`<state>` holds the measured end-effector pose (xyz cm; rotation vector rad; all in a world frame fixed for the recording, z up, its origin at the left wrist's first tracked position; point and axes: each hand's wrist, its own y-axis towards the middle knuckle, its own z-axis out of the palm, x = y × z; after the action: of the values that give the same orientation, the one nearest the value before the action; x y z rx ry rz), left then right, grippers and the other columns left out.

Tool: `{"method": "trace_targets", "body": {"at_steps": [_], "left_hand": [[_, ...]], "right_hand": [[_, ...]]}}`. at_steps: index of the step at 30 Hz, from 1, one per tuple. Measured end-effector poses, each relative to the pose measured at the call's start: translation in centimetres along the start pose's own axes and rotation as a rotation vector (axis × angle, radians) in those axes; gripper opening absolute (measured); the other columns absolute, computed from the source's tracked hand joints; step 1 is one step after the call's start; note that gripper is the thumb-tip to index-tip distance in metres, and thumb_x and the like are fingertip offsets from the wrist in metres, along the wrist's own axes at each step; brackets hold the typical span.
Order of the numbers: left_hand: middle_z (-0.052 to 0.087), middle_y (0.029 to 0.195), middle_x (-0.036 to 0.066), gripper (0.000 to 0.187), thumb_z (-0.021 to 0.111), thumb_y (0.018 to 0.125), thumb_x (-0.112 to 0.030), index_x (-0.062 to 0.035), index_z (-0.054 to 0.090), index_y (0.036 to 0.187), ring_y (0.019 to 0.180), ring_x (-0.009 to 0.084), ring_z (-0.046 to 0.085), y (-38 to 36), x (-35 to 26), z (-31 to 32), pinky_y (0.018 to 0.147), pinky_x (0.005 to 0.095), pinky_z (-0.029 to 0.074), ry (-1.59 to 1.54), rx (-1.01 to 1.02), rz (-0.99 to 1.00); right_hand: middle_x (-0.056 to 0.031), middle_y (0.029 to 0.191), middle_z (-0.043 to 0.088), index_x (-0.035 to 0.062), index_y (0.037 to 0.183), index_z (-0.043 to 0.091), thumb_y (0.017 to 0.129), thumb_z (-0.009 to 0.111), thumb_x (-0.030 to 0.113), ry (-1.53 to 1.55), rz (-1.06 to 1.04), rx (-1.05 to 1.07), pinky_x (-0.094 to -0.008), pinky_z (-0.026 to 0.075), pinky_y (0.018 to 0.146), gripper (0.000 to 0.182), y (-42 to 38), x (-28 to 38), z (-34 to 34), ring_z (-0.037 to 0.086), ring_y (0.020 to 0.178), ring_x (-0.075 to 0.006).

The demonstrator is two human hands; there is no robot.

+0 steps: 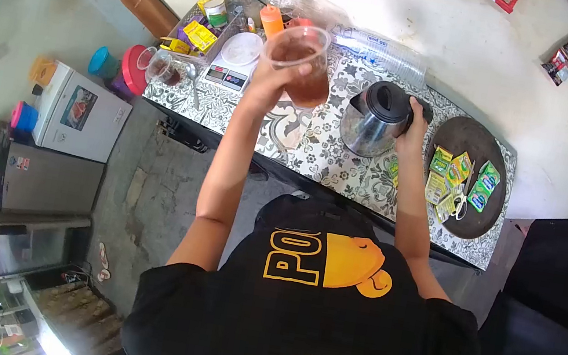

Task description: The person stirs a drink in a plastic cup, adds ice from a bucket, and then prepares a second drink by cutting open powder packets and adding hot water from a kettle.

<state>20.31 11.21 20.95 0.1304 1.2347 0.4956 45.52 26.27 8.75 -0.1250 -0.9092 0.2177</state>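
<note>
My left hand (275, 84) is closed around a clear plastic cup (311, 87) of reddish-brown drink, held up over the patterned table. The cup leans, and its wide rim faces up toward me. My right hand (414, 127) grips the dark handle of an electric kettle (372, 128) with a black lid and a see-through and metallic body. The kettle is upright over the right half of the table. Just left of the cup are a white kitchen scale (228, 76) and a round, pale lid or dish (242, 48) on it.
A round dark tray (463, 132) at the right bears green and yellow sachets (459, 168) and white-handled scissors (461, 207). Stacked plastic cups (385, 52) lie along the wall. An orange squeeze bottle (271, 21), another cup (160, 69) and a spoon (194, 81) are at the left.
</note>
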Motion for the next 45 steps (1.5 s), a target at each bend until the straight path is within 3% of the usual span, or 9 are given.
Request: {"method": "trace_targets", "body": {"at_steps": [9,15,28,32,33,34,37,43,45], "left_hand": [[0.061,0.106,0.008,0.059,0.080,0.064,0.006,0.0005,0.053,0.116,0.097,0.0157,0.060,-0.9,-1.9,-2.2,0.089,0.0297,0.050,0.484,-0.036,0.245],[0.061,0.107,0.009,0.065,0.085,0.063,-0.003,0.0004,0.050,0.117,0.100,0.0161,0.060,-8.1,5.8,-8.5,0.089,0.0299,0.049,0.447,-0.394,0.129],[0.057,0.112,0.011,0.084,0.093,0.050,-0.014,-0.0004,0.052,0.121,0.102,0.0250,0.057,-9.3,15.4,-17.9,0.091,0.0334,0.047,0.744,-0.768,0.083],[0.056,0.112,0.013,0.090,0.093,0.051,-0.013,0.0005,0.047,0.128,0.103,0.0257,0.057,-8.8,15.9,-18.1,0.092,0.0356,0.047,0.766,-0.721,0.113],[0.052,0.118,0.016,0.097,0.092,0.053,-0.011,0.0019,0.040,0.134,0.108,0.0284,0.054,-8.8,15.9,-17.5,0.095,0.0374,0.045,0.195,-0.668,-0.002],[0.052,0.118,0.016,0.097,0.092,0.053,-0.011,0.0019,0.040,0.134,0.108,0.0284,0.054,-9.3,16.0,-17.1,0.095,0.0374,0.045,0.186,-0.637,0.000],[0.034,0.137,0.024,0.106,0.086,0.057,-0.010,0.0048,0.026,0.142,0.127,0.0377,0.036,-12.2,15.7,-16.5,0.108,0.0454,0.030,0.934,-0.668,0.050],[0.017,0.144,0.033,0.103,0.078,0.064,-0.009,0.0051,0.017,0.145,0.136,0.0452,0.016,-16.5,14.5,-12.0,0.112,0.0511,0.018,0.982,-0.662,0.095],[0.014,0.144,0.034,0.099,0.074,0.066,-0.009,0.0051,0.017,0.145,0.137,0.0448,0.011,-16.6,14.5,-11.2,0.113,0.0525,0.014,1.036,-0.426,0.171]], "right_hand": [[-0.0030,0.096,0.068,0.0062,0.098,0.065,0.086,0.071,0.020,-0.043,-0.054,0.038,-0.0271,0.051,0.078,0.019,-0.1,-0.6,-0.7,0.065,0.087,-0.0133],[-0.0035,0.089,0.069,0.0043,0.093,0.064,0.084,0.072,0.025,-0.024,-0.153,-0.035,-0.0245,0.052,0.062,0.024,-0.8,-0.8,0.9,0.066,0.073,-0.0121],[-0.0067,0.099,0.067,0.0020,0.099,0.064,0.087,0.068,0.028,-0.034,-0.247,-0.117,-0.0282,0.051,0.079,0.029,-0.8,-3.2,1.4,0.065,0.087,-0.0163],[-0.0083,0.100,0.066,0.0008,0.100,0.062,0.088,0.067,0.030,-0.044,-0.310,-0.202,-0.0303,0.052,0.080,0.033,-1.0,-4.5,1.9,0.065,0.087,-0.0180],[-0.0084,0.100,0.066,0.0005,0.100,0.062,0.088,0.067,0.031,-0.052,-0.347,-0.247,-0.0307,0.052,0.079,0.034,-1.0,-4.6,1.9,0.065,0.087,-0.0177],[-0.0084,0.098,0.066,-0.0003,0.100,0.061,0.087,0.069,0.033,-0.070,-0.407,-0.255,-0.0308,0.052,0.077,0.036,-0.6,-5.2,1.5,0.064,0.085,-0.0170],[-0.0086,0.094,0.065,-0.0014,0.098,0.062,0.086,0.071,0.033,-0.081,-0.424,-0.308,-0.0286,0.052,0.073,0.038,0.1,-5.6,2.3,0.063,0.080,-0.0157],[-0.0072,0.088,0.065,-0.0024,0.090,0.063,0.086,0.071,0.036,-0.184,-0.507,-0.392,-0.0264,0.048,0.069,0.040,2.1,-5.5,3.1,0.060,0.075,-0.0133],[-0.0070,0.087,0.065,-0.0024,0.088,0.063,0.086,0.071,0.037,-0.228,-0.501,-0.409,-0.0260,0.047,0.068,0.040,2.3,-5.2,3.1,0.059,0.074,-0.0129]]}}
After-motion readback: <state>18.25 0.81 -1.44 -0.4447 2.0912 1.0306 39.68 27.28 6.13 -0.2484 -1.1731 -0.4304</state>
